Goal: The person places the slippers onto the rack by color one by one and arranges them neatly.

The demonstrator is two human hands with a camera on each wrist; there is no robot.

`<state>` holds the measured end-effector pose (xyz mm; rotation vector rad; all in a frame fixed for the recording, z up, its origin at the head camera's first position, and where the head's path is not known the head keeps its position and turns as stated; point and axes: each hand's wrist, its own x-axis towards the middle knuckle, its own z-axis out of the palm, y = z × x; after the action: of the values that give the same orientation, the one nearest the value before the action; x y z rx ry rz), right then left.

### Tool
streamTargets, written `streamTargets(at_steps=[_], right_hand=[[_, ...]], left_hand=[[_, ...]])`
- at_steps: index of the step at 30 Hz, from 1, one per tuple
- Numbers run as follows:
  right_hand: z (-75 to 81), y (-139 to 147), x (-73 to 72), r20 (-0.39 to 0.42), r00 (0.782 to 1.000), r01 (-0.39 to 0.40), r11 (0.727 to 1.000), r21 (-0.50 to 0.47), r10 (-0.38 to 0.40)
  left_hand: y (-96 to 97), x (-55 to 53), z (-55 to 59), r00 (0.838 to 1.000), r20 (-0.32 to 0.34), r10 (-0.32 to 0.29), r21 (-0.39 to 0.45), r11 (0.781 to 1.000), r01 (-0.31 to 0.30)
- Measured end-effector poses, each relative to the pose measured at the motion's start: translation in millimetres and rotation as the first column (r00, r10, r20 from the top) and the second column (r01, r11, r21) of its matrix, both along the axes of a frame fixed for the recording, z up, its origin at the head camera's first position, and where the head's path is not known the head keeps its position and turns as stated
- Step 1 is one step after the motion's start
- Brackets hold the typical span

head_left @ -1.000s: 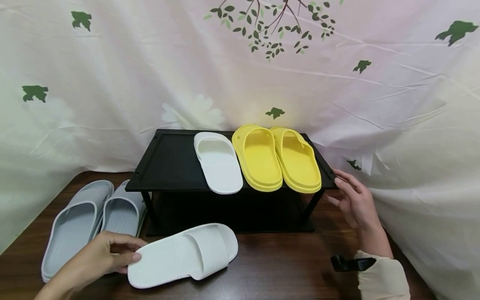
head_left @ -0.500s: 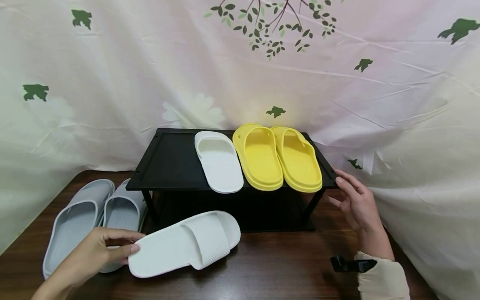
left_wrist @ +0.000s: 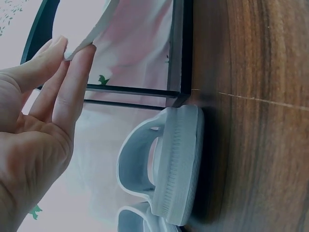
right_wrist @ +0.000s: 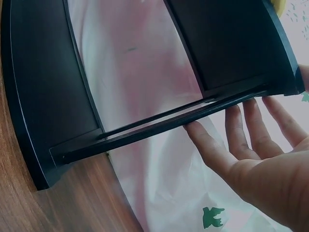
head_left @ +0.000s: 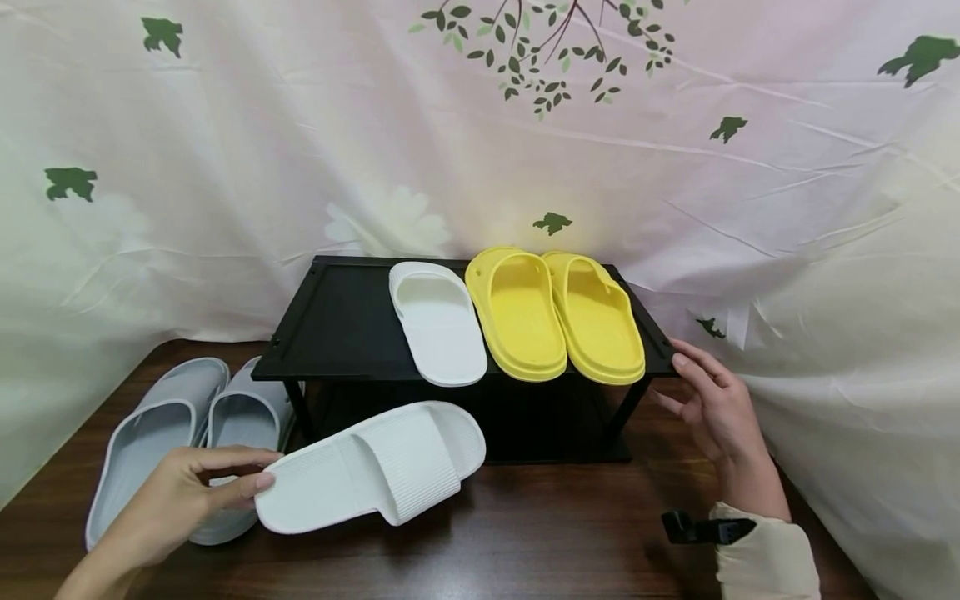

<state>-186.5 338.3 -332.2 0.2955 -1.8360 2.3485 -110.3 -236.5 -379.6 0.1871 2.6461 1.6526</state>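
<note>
By the heel end, my left hand pinches a white slide slipper between thumb and fingers. The slipper hangs in front of the black shoe rack, toe end to the right and tilted toward the rack. Its matching white slipper lies on the rack's top shelf, beside a pair of yellow slippers. In the left wrist view the held slipper shows only in part. My right hand touches the rack's right side with its fingertips, fingers extended.
A pair of grey slippers stands on the brown wooden table left of the rack, close to my left hand. The rack has a lower shelf. A patterned cloth hangs behind and at both sides.
My left hand has raised the white slipper off the table and moved it slightly toward the rack. My right hand has stayed at the rack's side.
</note>
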Motion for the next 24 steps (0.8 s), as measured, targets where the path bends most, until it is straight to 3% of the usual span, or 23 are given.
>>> streamTargets(at_steps=[7, 12, 24], right_hand=[[-0.3, -1, -0.3, 0.013, 1.000, 0.014, 1.000, 0.010, -0.014], [-1.1, 0, 0.0, 0.013, 1.000, 0.003, 1.000, -0.008, -0.003], [0.0, 0, -0.6, 0.029, 1.000, 0.009, 1.000, -0.030, -0.008]], left_hand=[[-1.5, -1.6, 0.7, 0.997, -0.071, 0.013, -0.011, 1.000, -0.014], [-3.2, -2.5, -1.0, 0.997, -0.079, 0.018, 0.038, 0.999, -0.015], [-20.0, -3.9, -4.6, 0.979, -0.199, -0.042, 0.165, 0.983, 0.076]])
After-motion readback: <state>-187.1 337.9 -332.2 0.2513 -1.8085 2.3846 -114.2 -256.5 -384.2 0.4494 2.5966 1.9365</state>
